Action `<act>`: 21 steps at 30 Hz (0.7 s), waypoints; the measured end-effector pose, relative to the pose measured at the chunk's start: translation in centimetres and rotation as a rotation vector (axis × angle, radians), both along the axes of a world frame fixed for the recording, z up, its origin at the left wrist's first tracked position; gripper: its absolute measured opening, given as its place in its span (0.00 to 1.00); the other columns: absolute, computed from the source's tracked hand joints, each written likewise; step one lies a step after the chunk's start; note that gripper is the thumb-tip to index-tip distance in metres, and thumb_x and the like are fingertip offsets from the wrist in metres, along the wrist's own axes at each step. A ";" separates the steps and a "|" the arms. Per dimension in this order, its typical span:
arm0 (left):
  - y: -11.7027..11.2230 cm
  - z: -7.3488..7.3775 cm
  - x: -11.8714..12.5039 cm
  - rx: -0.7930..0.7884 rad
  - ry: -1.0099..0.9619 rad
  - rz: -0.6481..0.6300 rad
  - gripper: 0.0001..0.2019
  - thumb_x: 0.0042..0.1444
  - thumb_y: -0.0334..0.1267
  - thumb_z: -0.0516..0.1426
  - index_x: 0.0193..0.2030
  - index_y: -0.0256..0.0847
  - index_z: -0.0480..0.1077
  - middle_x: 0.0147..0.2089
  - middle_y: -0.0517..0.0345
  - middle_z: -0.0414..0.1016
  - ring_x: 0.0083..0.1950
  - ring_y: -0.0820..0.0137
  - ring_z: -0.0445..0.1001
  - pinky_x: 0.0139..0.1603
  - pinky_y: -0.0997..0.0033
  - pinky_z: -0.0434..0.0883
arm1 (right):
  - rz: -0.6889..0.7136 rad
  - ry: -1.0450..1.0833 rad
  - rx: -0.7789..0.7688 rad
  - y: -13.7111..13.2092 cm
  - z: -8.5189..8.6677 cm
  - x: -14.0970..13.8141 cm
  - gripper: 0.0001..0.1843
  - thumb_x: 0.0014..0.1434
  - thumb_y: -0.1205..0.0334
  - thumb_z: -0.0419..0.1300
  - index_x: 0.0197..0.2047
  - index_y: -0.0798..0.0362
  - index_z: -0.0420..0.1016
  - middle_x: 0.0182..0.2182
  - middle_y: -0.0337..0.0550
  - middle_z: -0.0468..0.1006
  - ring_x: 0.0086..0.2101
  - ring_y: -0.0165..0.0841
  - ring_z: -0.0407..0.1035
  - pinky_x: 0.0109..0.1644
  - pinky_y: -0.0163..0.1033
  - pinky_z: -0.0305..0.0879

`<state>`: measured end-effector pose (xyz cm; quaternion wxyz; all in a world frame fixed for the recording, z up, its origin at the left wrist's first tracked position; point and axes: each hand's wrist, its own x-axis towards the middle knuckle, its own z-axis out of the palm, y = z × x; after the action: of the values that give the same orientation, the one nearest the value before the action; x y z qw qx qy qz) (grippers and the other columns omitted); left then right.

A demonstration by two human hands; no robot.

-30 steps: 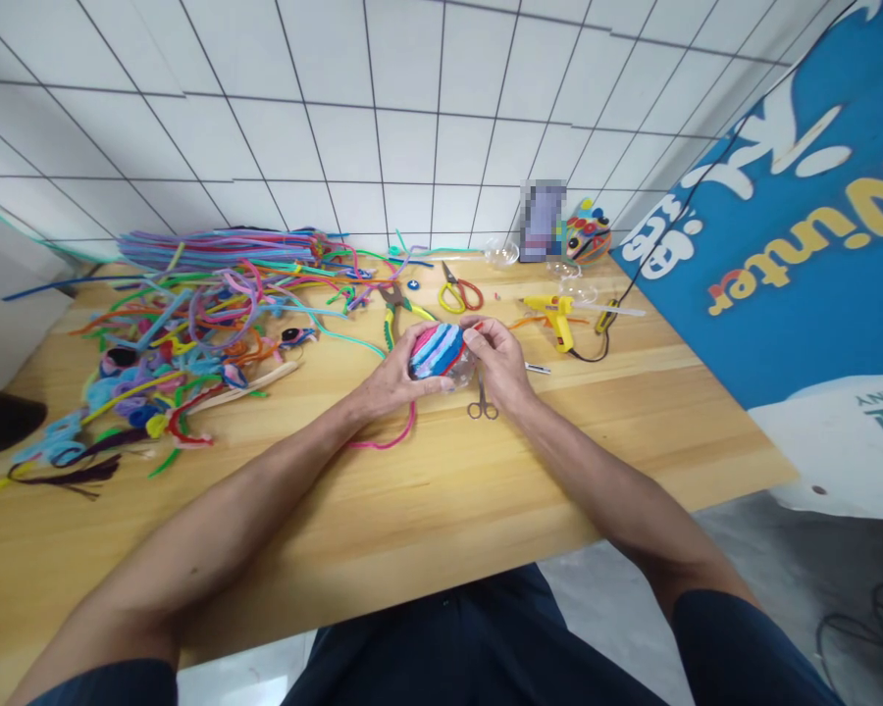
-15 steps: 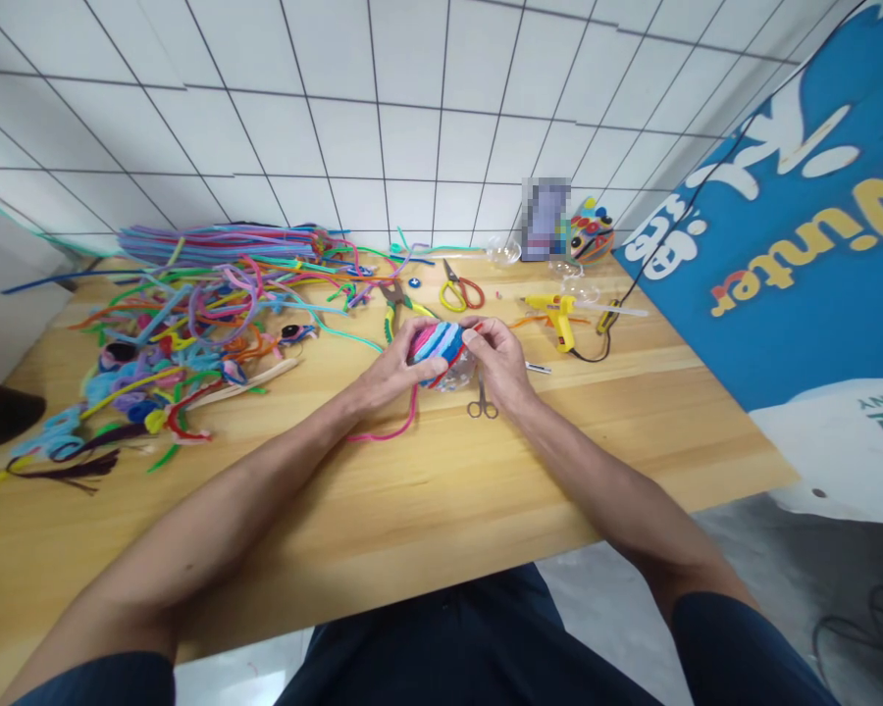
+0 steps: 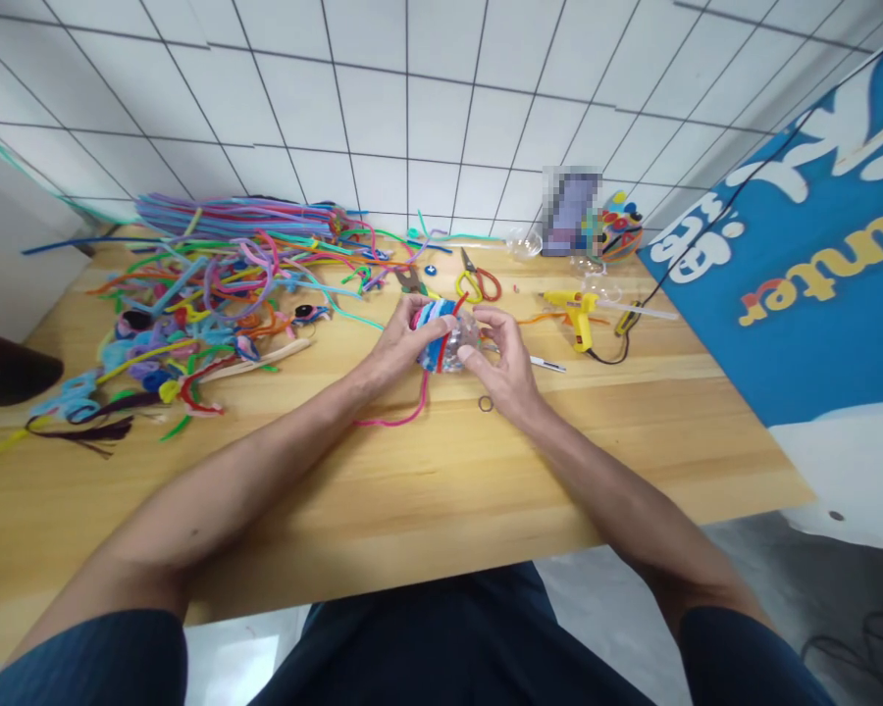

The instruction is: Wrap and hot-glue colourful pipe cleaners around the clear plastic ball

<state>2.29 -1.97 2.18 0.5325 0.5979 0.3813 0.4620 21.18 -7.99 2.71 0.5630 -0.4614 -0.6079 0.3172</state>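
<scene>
Left fingers (image 3: 433,335), right fingers (image 3: 478,361) grasping clear rounded ball (image 3: 463,343), partly wrapped in fuzzy strands (image 3: 432,354).

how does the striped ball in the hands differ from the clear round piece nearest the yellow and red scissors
The striped ball carries fuzzy blue, red and pink bands over part of it; the clear round piece shows none.
The ball is held between the left hand and right hand; the clear piece sits by the wall, untouched.
Both look rounded, and the ball's uncovered side is see-through like the clear piece.
</scene>
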 end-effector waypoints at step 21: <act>-1.4 -0.3 0.6 0.051 -0.008 0.116 0.21 0.61 0.53 0.67 0.52 0.47 0.67 0.49 0.59 0.71 0.52 0.63 0.72 0.56 0.61 0.73 | 0.057 -0.415 0.214 0.4 -1.3 0.9 0.43 0.61 0.48 0.75 0.74 0.43 0.65 0.72 0.55 0.71 0.72 0.55 0.65 0.76 0.68 0.65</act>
<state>2.92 -3.36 1.88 0.4907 0.5866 0.4014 0.5040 22.03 -7.60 1.40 0.4624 -0.4370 -0.7537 0.1649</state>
